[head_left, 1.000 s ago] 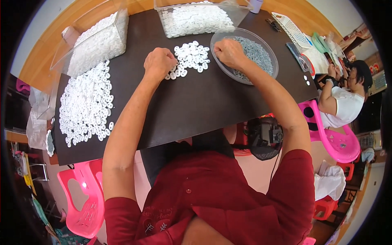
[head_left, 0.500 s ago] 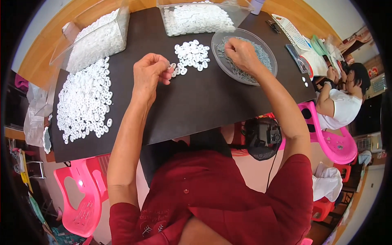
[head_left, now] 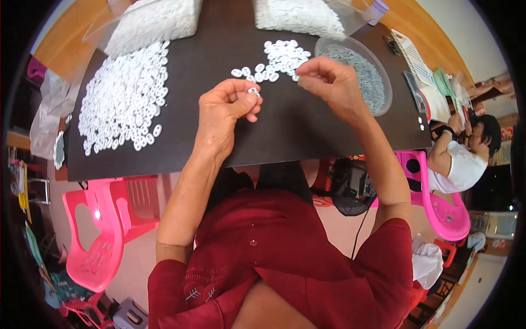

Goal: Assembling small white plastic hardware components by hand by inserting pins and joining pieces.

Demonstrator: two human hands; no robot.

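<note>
My left hand (head_left: 227,107) pinches a small white oval plastic piece with two holes (head_left: 253,92) between thumb and forefinger, above the dark table. My right hand (head_left: 331,85) is closed in a pinch, just left of a round clear tub (head_left: 386,82). Whatever is between its fingertips, if anything, is too small to make out. Inside the tub lie many thin grey metal pieces (head_left: 364,74) that look like screws or nails. Beyond my hands is a small heap of the same white oval pieces (head_left: 285,55), with several stray ones trailing left of it.
A large heap of white pieces (head_left: 123,98) covers the table's left side. Two clear bins of white pieces, a left one (head_left: 156,24) and a right one (head_left: 298,16), stand at the back. A phone (head_left: 413,90) lies on the right. Another person (head_left: 460,159) sits beyond it.
My right hand has come out of the tub and moved left, nearer my left hand. The white piece in my left hand now shows plainly. The whole view has shifted.
</note>
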